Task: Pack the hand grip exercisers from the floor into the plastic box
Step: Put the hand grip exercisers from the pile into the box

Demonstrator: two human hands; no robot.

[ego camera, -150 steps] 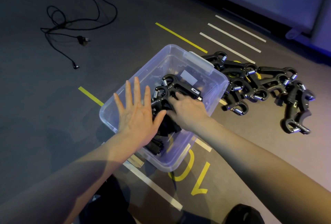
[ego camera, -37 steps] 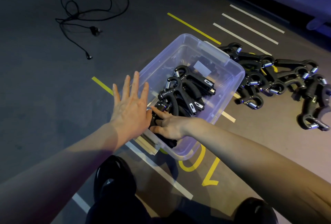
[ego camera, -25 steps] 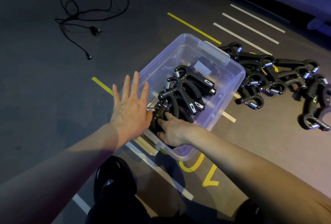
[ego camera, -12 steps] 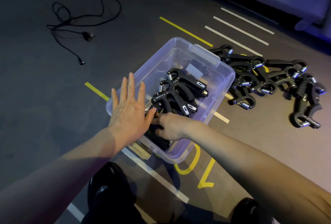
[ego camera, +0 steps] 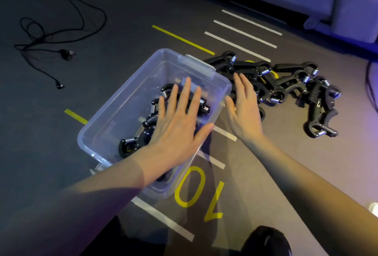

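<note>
**Both palms spread flat, one over the box, one over the floor pile**

Head view: The clear plastic box (ego camera: pixel 131 96) sits on the dark floor just left of centre, its long axis running from 7 o'clock to 1 o'clock. Inside it lies a row of black hand grip exercisers (ego camera: pixel 143 131) with small steel springs, packed along the box's right half.

The left hand (ego camera: pixel 177 131) lies above those packed exercisers, palm down, fingers straight and fanned wide towards 12 o'clock, the thumb reaching out over the box's right-hand rim. It grasps nothing; whether the palm actually presses on the exercisers cannot be told.

The right hand (ego camera: pixel 244 110) is outside the box, just beside its right wall at 3 o'clock of the left hand. It too is flat and open, fingers together and extended towards 12 o'clock, holding nothing. Its fingertips overlap the near end of the loose pile of exercisers (ego camera: pixel 294 86) that stretches across the floor from the box's far corner out towards 3 o'clock.

At 10 o'clock of the box a black cable (ego camera: pixel 59 36) lies in loose loops. White and yellow tape lines (ego camera: pixel 241 32) run at 1 o'clock, and a yellow painted "10" (ego camera: pixel 198 196) shows at 5 o'clock of the box, between the two forearms.
</note>
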